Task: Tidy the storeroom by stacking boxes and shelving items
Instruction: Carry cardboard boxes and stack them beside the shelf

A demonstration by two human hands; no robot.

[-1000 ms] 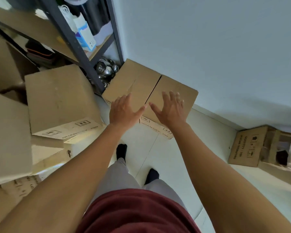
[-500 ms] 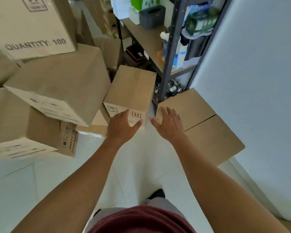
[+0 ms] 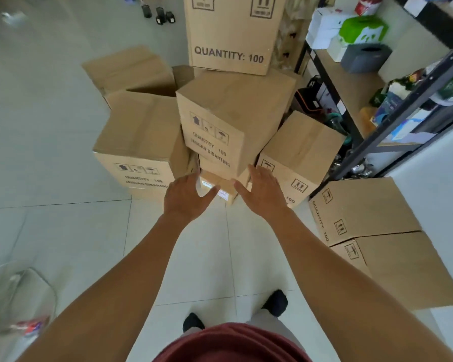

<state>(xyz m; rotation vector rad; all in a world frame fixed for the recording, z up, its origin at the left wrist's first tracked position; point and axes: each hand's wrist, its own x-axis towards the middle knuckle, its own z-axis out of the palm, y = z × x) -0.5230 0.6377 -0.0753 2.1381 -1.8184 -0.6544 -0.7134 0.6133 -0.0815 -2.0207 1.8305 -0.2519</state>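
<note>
A pile of brown cardboard boxes fills the middle of the floor. A tilted box (image 3: 228, 121) printed "QUANTITY 100 JANGAN DIBANTING" leans on top of a small low box (image 3: 220, 185). My left hand (image 3: 186, 197) and my right hand (image 3: 264, 192) are stretched out side by side just in front of the tilted box's lower edge, fingers straight, holding nothing. A tall box (image 3: 233, 35) stands behind the pile. Other boxes sit left (image 3: 139, 142) and right (image 3: 298, 152) of the tilted one.
A dark metal shelf rack (image 3: 392, 118) with packets and a grey tissue holder (image 3: 364, 57) stands at the right. Two boxes (image 3: 377, 231) lie side by side on the floor by the wall at the right. A clear plastic chair (image 3: 19, 296) is at the lower left.
My view has swung left from the two boxes by the wall to the pile. Both hands left those boxes and now reach toward the tilted box.
</note>
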